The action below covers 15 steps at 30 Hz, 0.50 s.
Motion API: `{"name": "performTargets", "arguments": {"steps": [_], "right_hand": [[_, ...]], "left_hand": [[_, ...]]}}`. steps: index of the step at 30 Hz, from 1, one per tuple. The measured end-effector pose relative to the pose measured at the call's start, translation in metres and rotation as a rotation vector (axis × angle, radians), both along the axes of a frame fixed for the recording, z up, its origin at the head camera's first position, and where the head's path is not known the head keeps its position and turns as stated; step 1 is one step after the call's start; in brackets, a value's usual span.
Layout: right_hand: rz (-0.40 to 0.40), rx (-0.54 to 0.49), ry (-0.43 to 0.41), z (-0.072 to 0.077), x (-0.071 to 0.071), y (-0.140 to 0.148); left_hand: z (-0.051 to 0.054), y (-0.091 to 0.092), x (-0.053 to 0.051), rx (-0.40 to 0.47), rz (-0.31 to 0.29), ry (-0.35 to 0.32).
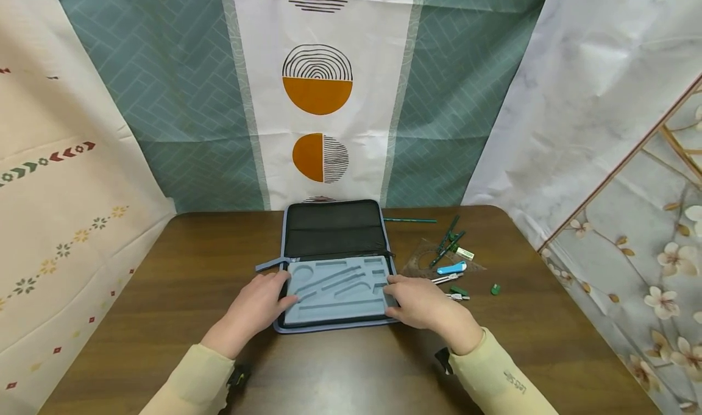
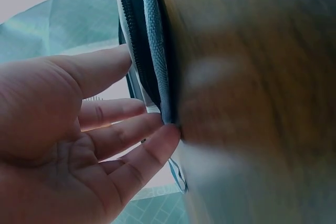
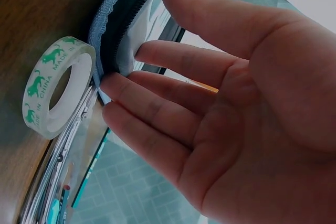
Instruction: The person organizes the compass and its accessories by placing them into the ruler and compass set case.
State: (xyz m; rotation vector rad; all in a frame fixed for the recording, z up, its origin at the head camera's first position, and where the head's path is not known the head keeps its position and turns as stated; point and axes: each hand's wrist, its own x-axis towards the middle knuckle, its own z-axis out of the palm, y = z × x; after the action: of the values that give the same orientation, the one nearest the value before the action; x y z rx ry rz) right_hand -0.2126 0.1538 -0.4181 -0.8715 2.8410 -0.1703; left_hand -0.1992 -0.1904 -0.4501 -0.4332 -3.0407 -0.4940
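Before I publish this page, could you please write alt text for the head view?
A person's left hand and right hand touch opposite sides of an open zippered case on a brown table; the case holds a light blue tray with shaped hollows. To the right lie a dark green pencil, a clear drawing template and a blue cutter.
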Motion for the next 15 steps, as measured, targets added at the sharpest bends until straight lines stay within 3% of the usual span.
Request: {"name": "performTargets", "arguments": {"steps": [8, 15], "right_hand": [[0.018, 0.018, 0.032, 0.0, 0.0, -0.001], [0.035, -0.001, 0.044, -0.003, 0.0, -0.007]], "left_hand": [[-0.002, -0.005, -0.001, 0.002, -0.024, 0.002], [-0.002, -0.012, 0.001, -0.006, -0.056, 0.043]]}}
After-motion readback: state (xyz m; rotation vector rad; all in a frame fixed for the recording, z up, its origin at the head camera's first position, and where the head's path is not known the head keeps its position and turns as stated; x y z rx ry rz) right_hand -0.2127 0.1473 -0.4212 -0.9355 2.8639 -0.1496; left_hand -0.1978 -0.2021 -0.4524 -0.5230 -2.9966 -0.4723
